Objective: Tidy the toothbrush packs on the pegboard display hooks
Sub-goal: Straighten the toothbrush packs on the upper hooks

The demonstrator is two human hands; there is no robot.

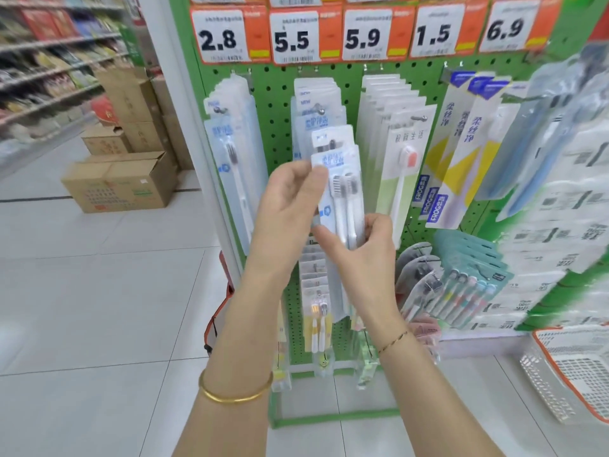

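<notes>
My left grip (286, 206) pinches the pack (342, 196) at its top corner, right grip (365, 255) its lower end: light, slick, bendy, I judge, best held by its edges.

Bare forearms, one wrist piece on each side.
Above left hand (286, 206): plain smooth gold bangle (235, 389), loose round hoop at the wrist. Above right hand (359, 255): thin cord bracelet (393, 341), dark strand with small gold-toned flecks.
</notes>
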